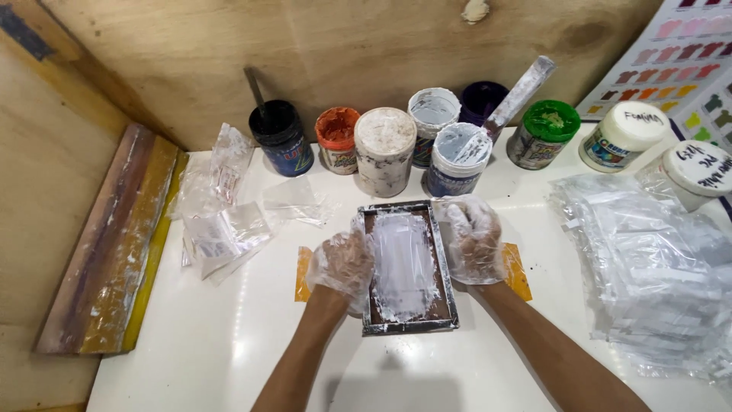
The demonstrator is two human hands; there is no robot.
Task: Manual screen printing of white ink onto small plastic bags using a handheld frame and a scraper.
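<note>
Screen frame [410, 267], small, metal-edged, white ink smeared on its mesh, lies at frame centre on the white desk [229, 343], long axis running away from the person, gloved left hand [343, 263] and right hand [473, 240] gripping its two long sides, equally near.

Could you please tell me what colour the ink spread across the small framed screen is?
White, on the small metal-framed screen; seen in the head view.

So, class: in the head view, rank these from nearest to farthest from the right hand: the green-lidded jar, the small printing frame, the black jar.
From the right hand:
1. Small printing frame, touching it, centre.
2. Green-lidded jar, back right.
3. Black jar, back left.
</note>
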